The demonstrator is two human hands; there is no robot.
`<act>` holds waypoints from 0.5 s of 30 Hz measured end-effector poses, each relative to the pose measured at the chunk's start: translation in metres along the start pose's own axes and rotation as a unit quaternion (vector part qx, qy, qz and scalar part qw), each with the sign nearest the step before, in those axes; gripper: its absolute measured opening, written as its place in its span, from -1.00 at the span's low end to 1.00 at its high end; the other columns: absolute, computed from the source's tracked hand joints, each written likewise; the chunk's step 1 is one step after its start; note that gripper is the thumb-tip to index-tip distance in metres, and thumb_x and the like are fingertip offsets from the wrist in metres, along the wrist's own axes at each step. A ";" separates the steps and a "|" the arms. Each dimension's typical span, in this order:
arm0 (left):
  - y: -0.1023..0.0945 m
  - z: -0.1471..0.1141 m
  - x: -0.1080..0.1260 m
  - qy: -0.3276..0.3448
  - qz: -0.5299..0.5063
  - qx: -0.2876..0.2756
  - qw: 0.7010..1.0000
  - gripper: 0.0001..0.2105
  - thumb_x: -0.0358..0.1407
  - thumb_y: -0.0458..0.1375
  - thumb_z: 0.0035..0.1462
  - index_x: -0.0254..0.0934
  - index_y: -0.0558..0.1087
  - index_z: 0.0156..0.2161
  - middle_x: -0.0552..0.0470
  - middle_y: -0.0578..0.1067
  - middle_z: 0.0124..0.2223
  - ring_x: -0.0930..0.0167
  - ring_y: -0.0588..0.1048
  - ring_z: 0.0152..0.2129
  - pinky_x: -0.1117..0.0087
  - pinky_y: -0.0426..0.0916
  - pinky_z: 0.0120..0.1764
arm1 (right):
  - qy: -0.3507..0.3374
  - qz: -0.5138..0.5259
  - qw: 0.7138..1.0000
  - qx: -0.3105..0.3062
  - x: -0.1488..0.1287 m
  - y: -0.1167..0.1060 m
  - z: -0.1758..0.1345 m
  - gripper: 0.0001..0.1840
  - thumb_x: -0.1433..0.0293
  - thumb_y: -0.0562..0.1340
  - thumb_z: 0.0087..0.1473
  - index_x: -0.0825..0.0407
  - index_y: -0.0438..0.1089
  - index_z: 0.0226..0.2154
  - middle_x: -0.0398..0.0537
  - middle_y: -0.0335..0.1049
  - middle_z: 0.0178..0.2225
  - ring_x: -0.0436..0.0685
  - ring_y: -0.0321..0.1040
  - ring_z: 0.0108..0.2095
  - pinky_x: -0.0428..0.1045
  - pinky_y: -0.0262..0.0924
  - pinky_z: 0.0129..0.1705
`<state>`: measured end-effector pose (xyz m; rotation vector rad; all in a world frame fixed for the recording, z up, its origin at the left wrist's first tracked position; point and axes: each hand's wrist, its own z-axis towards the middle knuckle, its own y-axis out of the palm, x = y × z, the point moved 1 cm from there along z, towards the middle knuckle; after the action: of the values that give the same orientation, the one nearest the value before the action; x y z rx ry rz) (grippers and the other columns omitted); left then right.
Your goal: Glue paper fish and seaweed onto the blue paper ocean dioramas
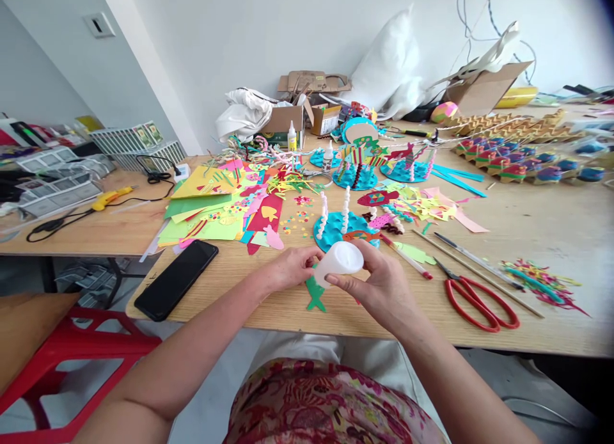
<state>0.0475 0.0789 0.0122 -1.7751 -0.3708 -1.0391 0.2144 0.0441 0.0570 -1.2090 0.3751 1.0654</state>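
Observation:
My right hand (pixel 384 284) is wrapped round a white plastic squeeze bottle (pixel 341 260), tilted so its base faces me and its tip is hidden. Just left of it, my left hand (pixel 296 266) has its fingers closed at the edge of a green paper fish (pixel 315 295); the bottle covers part of the fish. Beyond both hands, a blue round base (pixel 330 229) carries white twisted pipe-cleaner stalks (pixel 346 210). An orange paper fish (pixel 362 237) lies at its front edge, and a dark red paper fish (pixel 378 198) is behind it.
A black phone (pixel 176 279) lies at the left front edge. Red-handled scissors (pixel 480 301), a pen (pixel 472 257) and a wooden stick (pixel 480 274) lie right. Coloured paper sheets (pixel 206 220) spread left. Finished-looking blue bases (pixel 355 177) and painted egg cartons (pixel 527 159) stand farther back.

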 end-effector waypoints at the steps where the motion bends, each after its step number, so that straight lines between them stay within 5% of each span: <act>1: 0.000 0.000 0.000 0.009 0.004 -0.001 1.000 -0.76 -0.36 0.09 -0.07 -0.23 0.35 -0.20 0.16 0.34 -0.47 0.53 0.26 -0.57 0.53 0.16 -0.50 | 0.000 0.001 1.000 0.002 0.000 -0.001 0.000 -0.65 0.15 0.25 -0.17 0.06 0.27 -0.40 -0.14 0.32 -0.50 0.04 0.23 -0.48 -0.08 0.09 -0.48; 15: 0.000 0.000 -0.002 0.039 0.021 0.003 0.999 -0.78 -0.36 0.05 -0.03 -0.26 0.34 -0.21 0.16 0.31 -0.51 0.54 0.24 -0.60 0.56 0.12 -0.56 | -0.005 -0.046 0.999 0.011 -0.004 -0.008 -0.002 -0.68 0.15 0.23 -0.15 0.05 0.28 -0.40 -0.16 0.31 -0.53 0.03 0.22 -0.50 -0.10 0.06 -0.51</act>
<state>0.0462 0.0797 0.0105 -1.7248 -0.2865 -1.0725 0.2193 0.0410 0.0634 -1.1903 0.3191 0.9847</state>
